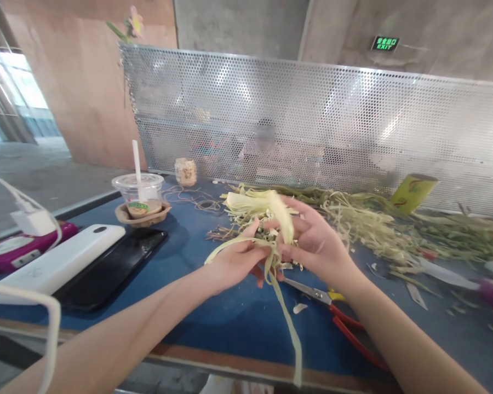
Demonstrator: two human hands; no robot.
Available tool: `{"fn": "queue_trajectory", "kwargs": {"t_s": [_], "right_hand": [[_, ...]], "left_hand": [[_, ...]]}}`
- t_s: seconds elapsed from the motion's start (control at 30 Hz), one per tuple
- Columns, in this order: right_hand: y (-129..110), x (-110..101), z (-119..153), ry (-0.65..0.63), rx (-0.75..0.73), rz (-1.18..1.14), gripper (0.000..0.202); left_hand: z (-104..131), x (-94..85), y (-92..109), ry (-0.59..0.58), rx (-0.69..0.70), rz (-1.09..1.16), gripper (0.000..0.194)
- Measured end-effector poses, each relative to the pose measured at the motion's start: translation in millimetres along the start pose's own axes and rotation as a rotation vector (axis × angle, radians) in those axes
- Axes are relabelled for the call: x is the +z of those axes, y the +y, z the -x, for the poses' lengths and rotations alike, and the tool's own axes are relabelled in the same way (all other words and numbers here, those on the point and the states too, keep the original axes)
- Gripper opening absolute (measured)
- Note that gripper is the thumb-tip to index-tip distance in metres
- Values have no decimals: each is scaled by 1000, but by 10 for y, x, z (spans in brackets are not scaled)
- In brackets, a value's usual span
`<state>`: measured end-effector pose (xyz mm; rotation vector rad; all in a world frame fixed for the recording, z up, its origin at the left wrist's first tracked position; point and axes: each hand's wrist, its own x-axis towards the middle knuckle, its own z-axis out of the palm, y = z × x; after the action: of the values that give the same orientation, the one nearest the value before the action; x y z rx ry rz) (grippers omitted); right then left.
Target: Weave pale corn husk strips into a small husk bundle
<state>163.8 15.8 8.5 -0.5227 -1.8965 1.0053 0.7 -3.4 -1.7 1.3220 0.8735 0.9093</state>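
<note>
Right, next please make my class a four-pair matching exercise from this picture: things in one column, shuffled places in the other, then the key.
1. Red-handled metal scissors
2. Clear plastic cup
3. White oblong power bank
4. Long pale-green plant strip

A. Beside the flat black phone
B. Hanging below the left hand and right hand
C. By the right forearm
D. In a brown cardboard holder

Pairs: 1-C, 2-D, 3-A, 4-B

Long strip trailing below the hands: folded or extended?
Extended. The long strip runs down from between the left hand and right hand to a loose end, no fold showing.
</note>
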Motion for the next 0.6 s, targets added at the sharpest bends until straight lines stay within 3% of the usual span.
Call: {"fn": "queue_trajectory", "kwargs": {"t_s": [0.1, 0.17, 0.43, 0.6], "right_hand": [[-47, -44, 20, -173, -124, 353, 17], [-74, -76, 23, -241, -208, 504, 6], [-93, -105, 18, -386, -322, 538, 15], [-127, -81, 18, -452, -323, 722, 21]], "left_hand": [[7, -10, 2, 18, -27, 38, 62], [11, -22, -16, 27, -41, 68, 67], [15, -31, 19, 33, -49, 137, 65], [25, -41, 21, 63, -34, 133, 67]]}}
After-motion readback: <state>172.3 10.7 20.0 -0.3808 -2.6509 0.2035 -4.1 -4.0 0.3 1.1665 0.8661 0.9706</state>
